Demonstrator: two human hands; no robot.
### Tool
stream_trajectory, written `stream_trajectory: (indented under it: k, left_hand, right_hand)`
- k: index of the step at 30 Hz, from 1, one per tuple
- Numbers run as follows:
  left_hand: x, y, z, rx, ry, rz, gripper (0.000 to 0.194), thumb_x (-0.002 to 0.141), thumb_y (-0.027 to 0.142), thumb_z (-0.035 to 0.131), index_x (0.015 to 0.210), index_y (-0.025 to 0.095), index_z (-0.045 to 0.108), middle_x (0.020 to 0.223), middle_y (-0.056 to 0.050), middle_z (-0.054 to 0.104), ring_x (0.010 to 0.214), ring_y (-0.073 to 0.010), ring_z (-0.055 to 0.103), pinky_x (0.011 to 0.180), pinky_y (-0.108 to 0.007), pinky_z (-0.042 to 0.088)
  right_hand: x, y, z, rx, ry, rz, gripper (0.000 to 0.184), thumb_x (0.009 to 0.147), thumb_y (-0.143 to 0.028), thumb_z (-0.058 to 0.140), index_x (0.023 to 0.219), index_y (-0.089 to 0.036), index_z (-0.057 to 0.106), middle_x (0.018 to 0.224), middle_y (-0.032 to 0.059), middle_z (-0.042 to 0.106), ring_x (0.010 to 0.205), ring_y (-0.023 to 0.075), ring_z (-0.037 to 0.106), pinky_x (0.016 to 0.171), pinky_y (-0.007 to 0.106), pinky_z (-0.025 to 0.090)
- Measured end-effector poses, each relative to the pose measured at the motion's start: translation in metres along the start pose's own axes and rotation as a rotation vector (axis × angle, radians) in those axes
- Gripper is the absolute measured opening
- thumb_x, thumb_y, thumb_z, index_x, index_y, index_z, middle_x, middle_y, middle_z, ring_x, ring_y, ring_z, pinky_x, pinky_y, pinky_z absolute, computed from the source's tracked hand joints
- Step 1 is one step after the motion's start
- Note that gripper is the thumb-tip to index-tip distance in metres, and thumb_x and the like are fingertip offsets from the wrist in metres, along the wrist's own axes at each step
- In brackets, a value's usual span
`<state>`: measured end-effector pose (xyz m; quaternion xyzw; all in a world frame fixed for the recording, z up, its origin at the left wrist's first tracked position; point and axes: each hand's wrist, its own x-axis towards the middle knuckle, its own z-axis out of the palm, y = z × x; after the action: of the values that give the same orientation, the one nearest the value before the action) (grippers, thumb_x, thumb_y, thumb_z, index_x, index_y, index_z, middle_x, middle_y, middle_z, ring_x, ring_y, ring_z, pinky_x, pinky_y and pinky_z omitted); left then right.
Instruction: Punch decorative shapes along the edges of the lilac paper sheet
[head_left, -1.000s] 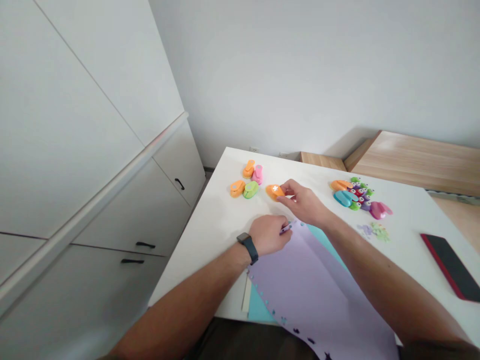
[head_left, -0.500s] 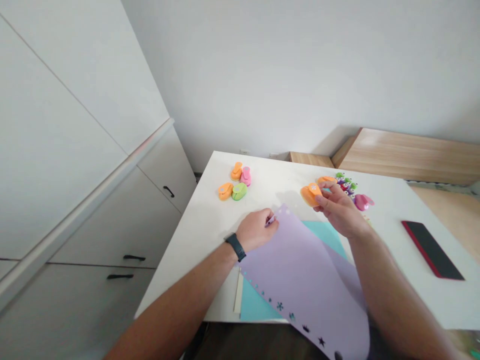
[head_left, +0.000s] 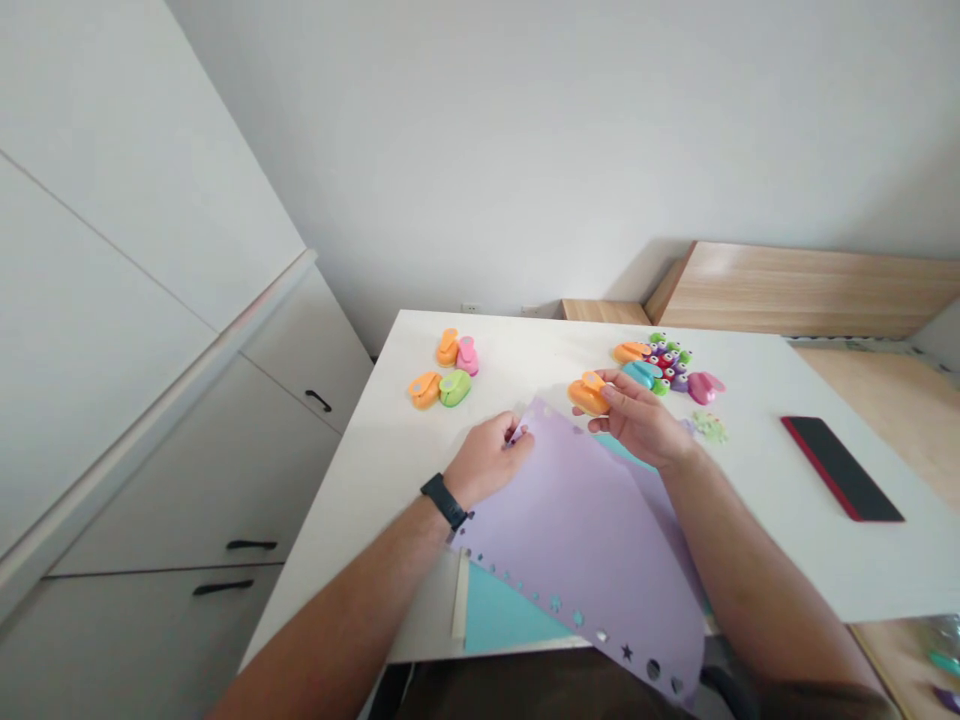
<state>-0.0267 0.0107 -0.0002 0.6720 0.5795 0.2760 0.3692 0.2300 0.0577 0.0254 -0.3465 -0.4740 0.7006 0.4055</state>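
My left hand (head_left: 491, 455) pinches the far corner of a purple sheet of paper (head_left: 574, 520), lifting it off the table. Shaped holes, among them a star and an oval, run along the sheet's near edge, and a few more show at the held corner. Just right of that corner, my right hand (head_left: 641, 415) grips an orange craft punch (head_left: 589, 393) by its side, apart from the paper. Beneath the purple sheet lies light blue paper (head_left: 510, 612), partly covered.
Orange, pink and green punches (head_left: 455, 388) sit together at the far left of the white table (head_left: 360, 480). Far right are more punches, including a pink one (head_left: 705, 387), several small eyed figures (head_left: 664, 362), paper cutouts (head_left: 709, 427) and a black-and-red flat object (head_left: 841, 468).
My right hand has brought the orange punch nearer the purple sheet's held corner. The view has shifted, showing the blue punch and the cutouts more fully.
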Motion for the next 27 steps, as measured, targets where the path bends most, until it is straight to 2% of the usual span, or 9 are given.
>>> stream_trajectory:
  k: [5, 8, 12, 14, 19, 23, 27]
  left_hand:
    - [-0.001, 0.000, 0.001, -0.065, -0.029, -0.002, 0.025, 0.092, 0.044, 0.057, 0.082, 0.021, 0.056, 0.069, 0.005, 0.055, 0.064, -0.0128, 0.049, 0.058, -0.027, 0.031]
    - [0.000, 0.000, 0.001, -0.093, -0.041, 0.013, 0.028, 0.091, 0.047, 0.060, 0.085, 0.020, 0.059, 0.071, 0.005, 0.056, 0.065, -0.0130, 0.050, 0.059, -0.026, 0.033]
    - [0.001, -0.003, 0.002, -0.116, -0.056, 0.045, 0.036, 0.092, 0.054, 0.058, 0.084, 0.019, 0.061, 0.070, 0.004, 0.056, 0.063, -0.0130, 0.049, 0.057, -0.026, 0.032]
    - [0.002, -0.005, 0.002, -0.126, -0.077, 0.057, 0.038, 0.094, 0.055, 0.056, 0.084, 0.019, 0.062, 0.068, 0.004, 0.055, 0.063, -0.0129, 0.048, 0.057, -0.026, 0.032]
    - [0.003, -0.010, 0.005, -0.158, -0.101, 0.054, 0.038, 0.095, 0.053, 0.055, 0.086, 0.018, 0.065, 0.071, 0.003, 0.056, 0.063, -0.0129, 0.049, 0.056, -0.025, 0.033]
    - [0.002, -0.010, 0.006, -0.151, -0.114, 0.046, 0.037, 0.094, 0.053, 0.055, 0.089, 0.017, 0.067, 0.073, 0.002, 0.060, 0.065, -0.0143, 0.053, 0.056, -0.024, 0.034]
    - [0.002, -0.008, 0.006, -0.135, -0.116, 0.042, 0.036, 0.094, 0.052, 0.056, 0.091, 0.018, 0.068, 0.074, 0.001, 0.062, 0.067, -0.0149, 0.054, 0.056, -0.024, 0.035]
  right_hand:
    - [0.001, 0.005, 0.002, 0.087, 0.001, 0.027, 0.025, 0.091, -0.041, 0.071, 0.112, -0.027, 0.066, 0.112, 0.0062, 0.070, 0.091, 0.0213, 0.069, 0.064, 0.030, 0.057]
    - [0.000, 0.007, 0.005, 0.111, -0.011, 0.024, 0.026, 0.089, -0.037, 0.073, 0.112, -0.026, 0.067, 0.114, 0.0064, 0.070, 0.098, 0.0243, 0.070, 0.075, 0.037, 0.060]
    - [-0.001, 0.009, 0.007, 0.101, -0.003, 0.017, 0.027, 0.090, -0.035, 0.073, 0.115, -0.025, 0.070, 0.119, 0.0073, 0.070, 0.101, 0.0250, 0.069, 0.091, 0.045, 0.058]
    - [0.000, 0.010, 0.007, 0.080, 0.017, 0.003, 0.027, 0.090, -0.036, 0.073, 0.113, -0.022, 0.073, 0.116, 0.0081, 0.070, 0.098, 0.0238, 0.068, 0.090, 0.042, 0.057]
    - [0.003, 0.012, 0.004, 0.056, 0.079, -0.053, 0.023, 0.087, -0.034, 0.077, 0.106, -0.021, 0.076, 0.102, 0.0056, 0.071, 0.085, 0.0171, 0.062, 0.075, 0.030, 0.052]
    - [0.004, 0.014, 0.003, 0.085, 0.083, -0.067, 0.026, 0.082, -0.028, 0.082, 0.106, -0.022, 0.075, 0.100, 0.0040, 0.071, 0.088, 0.0170, 0.063, 0.080, 0.030, 0.051]
    - [0.004, 0.016, 0.003, 0.066, 0.069, -0.056, 0.027, 0.082, -0.030, 0.083, 0.106, -0.022, 0.075, 0.103, 0.0051, 0.072, 0.092, 0.0192, 0.065, 0.086, 0.034, 0.052]
